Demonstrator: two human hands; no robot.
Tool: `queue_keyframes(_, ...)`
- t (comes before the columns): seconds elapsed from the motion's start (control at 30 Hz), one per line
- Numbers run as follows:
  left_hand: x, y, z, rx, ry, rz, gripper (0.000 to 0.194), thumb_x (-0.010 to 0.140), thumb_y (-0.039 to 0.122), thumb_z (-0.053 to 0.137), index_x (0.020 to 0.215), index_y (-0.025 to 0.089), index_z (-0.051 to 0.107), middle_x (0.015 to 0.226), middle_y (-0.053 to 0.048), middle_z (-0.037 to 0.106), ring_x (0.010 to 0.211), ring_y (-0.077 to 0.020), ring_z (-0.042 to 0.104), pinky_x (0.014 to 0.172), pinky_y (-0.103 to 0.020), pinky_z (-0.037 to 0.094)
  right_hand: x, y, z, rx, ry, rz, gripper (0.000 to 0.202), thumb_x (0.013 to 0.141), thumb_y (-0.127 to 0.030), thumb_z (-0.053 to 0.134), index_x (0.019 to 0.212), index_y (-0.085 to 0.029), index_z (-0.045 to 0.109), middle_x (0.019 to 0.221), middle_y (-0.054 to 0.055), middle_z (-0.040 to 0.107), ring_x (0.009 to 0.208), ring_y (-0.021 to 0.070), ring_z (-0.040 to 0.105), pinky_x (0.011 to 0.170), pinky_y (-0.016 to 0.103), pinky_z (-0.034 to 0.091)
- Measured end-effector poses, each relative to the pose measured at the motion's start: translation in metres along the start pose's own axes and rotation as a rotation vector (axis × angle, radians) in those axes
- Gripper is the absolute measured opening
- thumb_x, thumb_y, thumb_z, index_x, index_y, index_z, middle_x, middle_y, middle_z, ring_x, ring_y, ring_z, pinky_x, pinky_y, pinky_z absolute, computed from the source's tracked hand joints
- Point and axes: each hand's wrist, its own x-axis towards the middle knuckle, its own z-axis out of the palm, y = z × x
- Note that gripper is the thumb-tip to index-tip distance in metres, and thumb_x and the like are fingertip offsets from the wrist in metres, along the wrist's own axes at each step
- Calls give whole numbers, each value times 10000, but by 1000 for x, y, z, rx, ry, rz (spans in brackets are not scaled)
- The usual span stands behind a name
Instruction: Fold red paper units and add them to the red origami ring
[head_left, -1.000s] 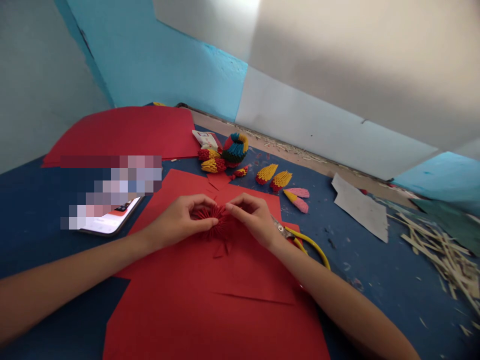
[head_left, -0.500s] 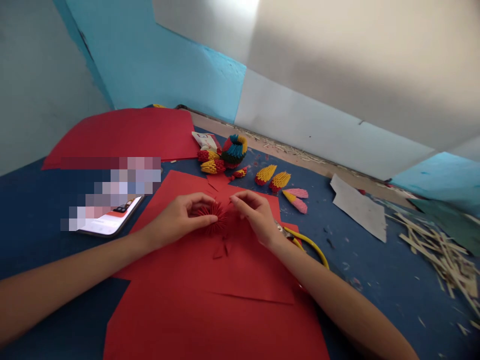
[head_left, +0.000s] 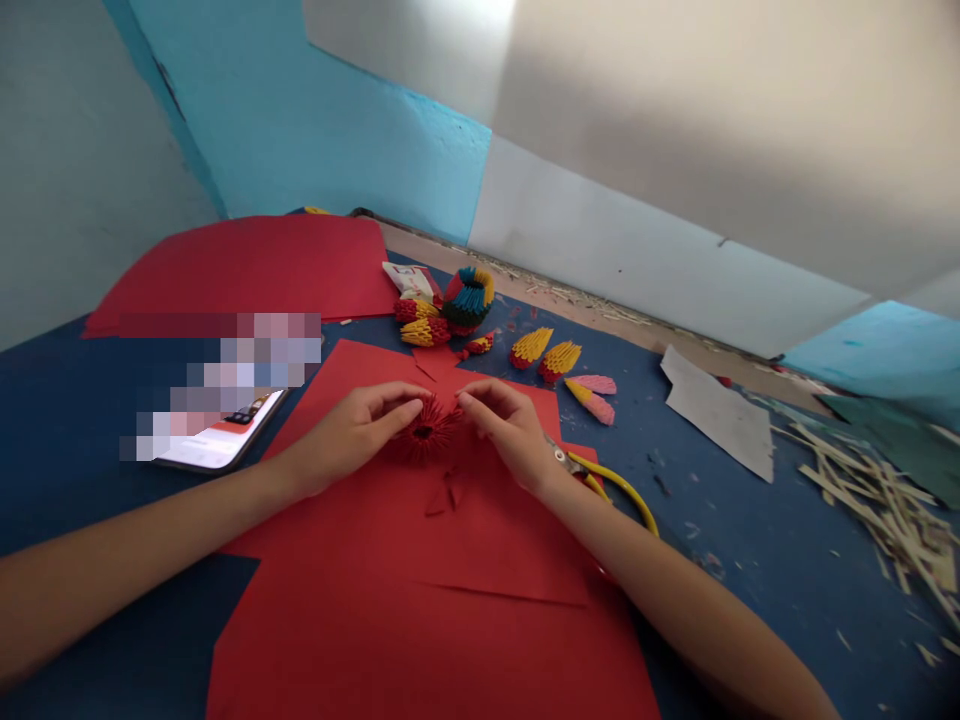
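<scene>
Red ring [head_left: 427,434] in L hand [head_left: 354,432], phone [head_left: 199,448] nr, R hand [head_left: 514,432] pt-blocking scissors [head_left: 613,476]

We hold a spiky red paper ring [head_left: 435,436] in our left hand [head_left: 360,435] | our right hand [head_left: 514,435], beside it, seems to pinch a small red piece [head_left: 457,406], though red on red blurs | beneath: red sheets [head_left: 420,640] on a blue desk [head_left: 694,445] | yellow-handled scissors [head_left: 621,480] by our right wrist | phone [head_left: 214,450] at left

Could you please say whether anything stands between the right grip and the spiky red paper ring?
Nothing visible stands between the right grip and the spiky red paper ring. The left grip holds its left side; the folded red pieces lie nearer the wearer, off that path.
</scene>
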Motion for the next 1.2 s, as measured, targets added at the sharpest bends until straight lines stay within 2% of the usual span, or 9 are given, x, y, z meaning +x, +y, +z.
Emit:
queue_keyframes(0.43,-1,2,0,-34,-12,-8,239,831,368,525,941,181,624,928,-25,667,884,-185,613,773,-273,483,0,2,-1,-11,42,-10,231,786,-418,624,798,-193,572,690,-19,573,570,91,490,538,220,397)
queue_keyframes(0.63,0,2,1,-60,-1,-22,248,827,385,527,939,188,627,946,-27,667,892,-188,607,761,-276,477,1,6,-2,-178,118,-87,180,813,-364,596,783,-189,568,747,8,615,648,120,557,606,243,442)
queue_keyframes(0.83,0,3,1,-78,5,-34,265,821,404,532,941,186,624,934,-24,655,875,-179,597,741,-269,465,-1,6,-2,-406,109,-171,141,831,-296,568,837,-175,641,813,37,666,661,124,559,605,245,435)
queue_keyframes(1.2,-1,3,0,-57,15,-49,286,822,423,529,952,189,631,920,-30,652,866,-189,606,741,-291,486,-1,6,-5,-474,73,-192,99,816,-241,606,847,-186,682,794,40,672,660,130,563,619,262,436)
